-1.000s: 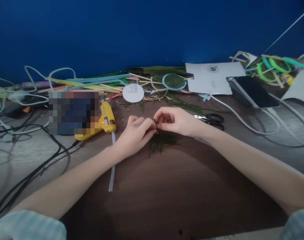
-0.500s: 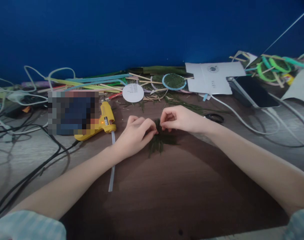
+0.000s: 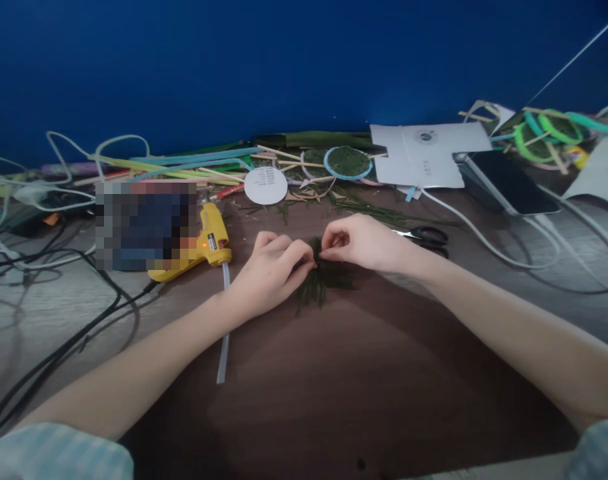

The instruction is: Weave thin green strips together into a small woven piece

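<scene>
A small bunch of dark green, needle-like sprigs (image 3: 314, 287) is held just above the brown board (image 3: 334, 387), its tips fanning toward me. My left hand (image 3: 279, 267) pinches it from the left between thumb and fingers. From the right, my right hand (image 3: 357, 243) has thumb and fingertips closed at the upper part of the same bunch. The fingers hide where the sprigs meet. Scissors with black handles (image 3: 428, 237) lie behind my right wrist. To the left of my left hand rests a yellow glue gun (image 3: 215, 233) with a clear glue stick (image 3: 224, 360) sticking out toward me.
Along the blue wall (image 3: 284, 67) lie wooden sticks, coloured strips and a blue-rimmed green disc (image 3: 348, 163). A white oval card (image 3: 265, 185), a white cardboard piece (image 3: 424, 157) and a phone (image 3: 511, 181) sit farther back. Black cables (image 3: 49, 363) run along the left.
My right hand has shifted slightly at the bunch, and its wrist has lowered, so more of the scissors shows behind it. My left hand stays nearly still.
</scene>
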Motion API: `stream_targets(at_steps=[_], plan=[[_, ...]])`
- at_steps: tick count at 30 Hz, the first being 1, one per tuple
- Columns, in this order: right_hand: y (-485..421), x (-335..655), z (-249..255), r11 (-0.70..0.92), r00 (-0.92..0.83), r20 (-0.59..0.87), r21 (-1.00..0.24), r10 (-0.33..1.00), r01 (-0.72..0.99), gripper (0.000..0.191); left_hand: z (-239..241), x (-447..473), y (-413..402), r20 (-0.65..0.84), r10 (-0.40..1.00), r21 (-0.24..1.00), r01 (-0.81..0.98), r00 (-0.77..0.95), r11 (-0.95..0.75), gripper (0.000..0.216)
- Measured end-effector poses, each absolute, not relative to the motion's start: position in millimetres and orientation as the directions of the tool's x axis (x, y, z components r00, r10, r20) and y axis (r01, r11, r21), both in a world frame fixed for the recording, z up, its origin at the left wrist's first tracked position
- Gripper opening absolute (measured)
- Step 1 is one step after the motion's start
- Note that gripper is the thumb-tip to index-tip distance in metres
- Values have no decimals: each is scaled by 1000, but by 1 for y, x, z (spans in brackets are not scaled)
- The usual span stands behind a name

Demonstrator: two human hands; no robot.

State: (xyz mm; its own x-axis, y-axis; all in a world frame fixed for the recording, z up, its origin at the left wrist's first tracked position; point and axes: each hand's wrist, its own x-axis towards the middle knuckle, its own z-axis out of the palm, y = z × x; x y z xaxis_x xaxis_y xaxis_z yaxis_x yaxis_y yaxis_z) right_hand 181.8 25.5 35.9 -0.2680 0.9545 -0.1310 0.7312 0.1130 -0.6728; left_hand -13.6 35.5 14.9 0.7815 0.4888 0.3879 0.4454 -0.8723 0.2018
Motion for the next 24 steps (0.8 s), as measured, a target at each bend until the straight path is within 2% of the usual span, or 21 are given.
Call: stream_targets(at_steps=[11,17,24], plan=[[26,183,35,78,-256,-181,-656,950,751,6,16,-13,35,378,472,167,443,796,-881,8],[26,182,36,85,-249,-166,-646,954,758,13,16,-13,34,382,458,140,440,802,-887,9],[26,183,36,61,-248,-210,-635,946,770,12,16,-13,35,385,453,136,436,804,-890,10]])
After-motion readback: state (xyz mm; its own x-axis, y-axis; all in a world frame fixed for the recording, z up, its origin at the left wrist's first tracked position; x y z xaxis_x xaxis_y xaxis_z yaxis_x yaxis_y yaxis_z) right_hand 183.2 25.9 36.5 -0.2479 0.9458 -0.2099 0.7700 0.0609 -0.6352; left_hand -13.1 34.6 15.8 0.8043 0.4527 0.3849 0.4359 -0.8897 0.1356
